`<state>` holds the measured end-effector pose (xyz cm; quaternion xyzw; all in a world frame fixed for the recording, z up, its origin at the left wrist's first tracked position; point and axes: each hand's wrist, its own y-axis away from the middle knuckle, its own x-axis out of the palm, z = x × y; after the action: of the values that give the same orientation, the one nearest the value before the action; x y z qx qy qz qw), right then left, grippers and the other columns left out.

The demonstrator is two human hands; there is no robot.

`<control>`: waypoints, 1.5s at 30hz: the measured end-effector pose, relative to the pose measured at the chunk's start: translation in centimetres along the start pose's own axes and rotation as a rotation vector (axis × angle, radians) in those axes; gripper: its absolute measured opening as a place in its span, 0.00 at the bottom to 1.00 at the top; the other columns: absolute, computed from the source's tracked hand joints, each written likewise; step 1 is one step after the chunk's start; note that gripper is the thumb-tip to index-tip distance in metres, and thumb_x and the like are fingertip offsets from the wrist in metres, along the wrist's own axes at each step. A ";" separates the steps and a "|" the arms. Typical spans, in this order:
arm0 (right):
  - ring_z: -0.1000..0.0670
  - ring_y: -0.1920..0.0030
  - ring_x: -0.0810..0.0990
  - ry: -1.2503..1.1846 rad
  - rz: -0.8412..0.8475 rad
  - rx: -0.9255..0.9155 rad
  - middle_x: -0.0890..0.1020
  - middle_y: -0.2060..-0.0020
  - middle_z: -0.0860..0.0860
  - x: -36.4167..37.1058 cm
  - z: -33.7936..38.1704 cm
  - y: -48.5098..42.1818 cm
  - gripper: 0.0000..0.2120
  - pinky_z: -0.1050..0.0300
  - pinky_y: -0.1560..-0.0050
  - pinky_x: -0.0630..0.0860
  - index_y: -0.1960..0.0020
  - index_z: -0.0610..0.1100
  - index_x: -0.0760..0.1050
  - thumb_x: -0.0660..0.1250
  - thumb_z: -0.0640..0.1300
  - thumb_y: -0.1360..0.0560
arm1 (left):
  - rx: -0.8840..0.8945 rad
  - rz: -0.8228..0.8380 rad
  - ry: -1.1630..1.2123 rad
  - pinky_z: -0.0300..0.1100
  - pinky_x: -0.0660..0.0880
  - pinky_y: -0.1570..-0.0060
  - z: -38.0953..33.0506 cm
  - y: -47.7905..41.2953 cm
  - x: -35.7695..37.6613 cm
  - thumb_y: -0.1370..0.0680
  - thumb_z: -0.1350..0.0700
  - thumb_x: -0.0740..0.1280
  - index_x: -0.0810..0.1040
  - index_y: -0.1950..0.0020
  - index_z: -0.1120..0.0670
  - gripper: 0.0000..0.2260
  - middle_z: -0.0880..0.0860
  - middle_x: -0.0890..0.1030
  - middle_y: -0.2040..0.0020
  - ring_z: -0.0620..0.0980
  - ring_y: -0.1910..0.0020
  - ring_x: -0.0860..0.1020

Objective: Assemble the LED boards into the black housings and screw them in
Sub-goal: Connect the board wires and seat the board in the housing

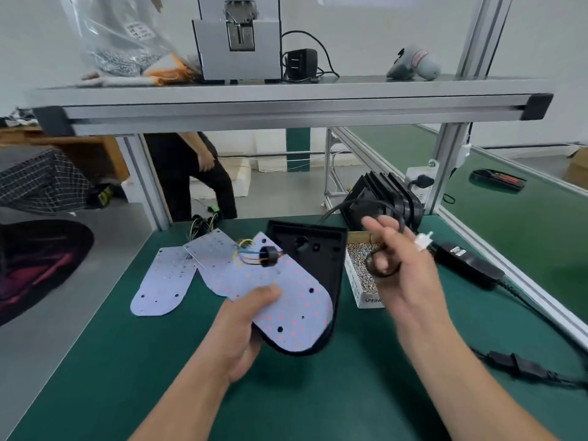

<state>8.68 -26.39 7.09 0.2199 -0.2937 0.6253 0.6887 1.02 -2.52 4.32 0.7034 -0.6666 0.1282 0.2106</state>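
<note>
LED board (286, 300), white and dotted with red points, lies slanted on the black housing (318, 249), its rounded end low in the shell and its wired end lifted off the rim; both are held above the green mat (127, 361). Your left hand (245, 326) grips the housing from below, with the thumb pressed on the board's face. Your right hand (404, 268), well apart and blurred, is curled round a loop of black cable (378, 273) that ends in a white connector (424, 241).

The step looks like seating the board, so sort the wiring first. Keep the coloured leads and their black ring (267, 256) clear of the rim so nothing gets pinched. Then slide the board until its dark holes sit over the housing's posts; keep the thumb flat rather than on an edge, since the sheet looks thin and would probably flex. Park the cable outside the shell before you reach for screws.

The open box of screws (358, 272) just right of the housing shows "SPRING" on its front, the rest hidden by your wrist. The black unit (467, 265) beyond it carries a small label, too small to read. The print on the plastic bag (127, 36) on the shelf is likewise illegible.
</note>
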 end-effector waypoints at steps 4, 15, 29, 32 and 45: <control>0.57 0.75 0.70 0.127 0.230 0.087 0.84 0.34 0.45 0.6 -2.1 0.6 0.18 0.66 0.74 0.68 0.38 0.44 0.84 0.64 0.37 0.24 | -0.071 0.084 -0.053 0.53 0.84 0.44 0.5 0.4 0.1 0.35 0.53 0.79 0.86 0.37 0.55 0.26 0.62 0.85 0.36 0.62 0.38 0.84; 0.35 0.34 0.80 0.379 0.405 0.248 0.83 0.37 0.36 0.5 -4.2 1.6 0.19 0.31 0.27 0.67 0.33 0.42 0.82 0.71 0.42 0.24 | -0.231 0.186 -0.036 0.54 0.84 0.52 0.0 1.0 -0.3 0.39 0.55 0.80 0.88 0.42 0.58 0.26 0.65 0.86 0.40 0.64 0.45 0.87; 0.48 0.48 0.82 0.696 0.503 0.285 0.88 0.46 0.44 1.4 -4.3 1.9 0.19 0.36 0.38 0.79 0.43 0.50 0.86 0.73 0.55 0.32 | -0.096 0.120 -0.070 0.56 0.83 0.50 -0.1 1.0 -0.1 0.37 0.52 0.80 0.87 0.40 0.55 0.25 0.64 0.86 0.41 0.65 0.46 0.86; 0.45 0.46 0.84 0.638 0.499 0.347 0.87 0.43 0.41 0.1 -3.5 0.9 0.21 0.44 0.47 0.85 0.40 0.43 0.85 0.77 0.45 0.33 | -0.011 0.038 -0.059 0.54 0.84 0.49 -0.1 0.7 0.0 0.35 0.53 0.79 0.87 0.40 0.53 0.23 0.62 0.86 0.39 0.63 0.43 0.86; 0.58 0.35 0.79 0.875 0.531 -0.119 0.80 0.33 0.54 0.6 2.2 2.1 0.29 0.60 0.37 0.76 0.27 0.57 0.75 0.71 0.44 0.27 | 0.176 -0.237 -0.251 0.46 0.84 0.53 -0.1 0.1 0.3 0.32 0.55 0.73 0.86 0.48 0.56 0.14 0.56 0.89 0.51 0.56 0.50 0.88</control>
<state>6.33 -27.13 8.96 -0.1841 -0.0588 0.7943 0.5760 0.92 -2.74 4.55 0.8033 -0.5863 0.0713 0.0772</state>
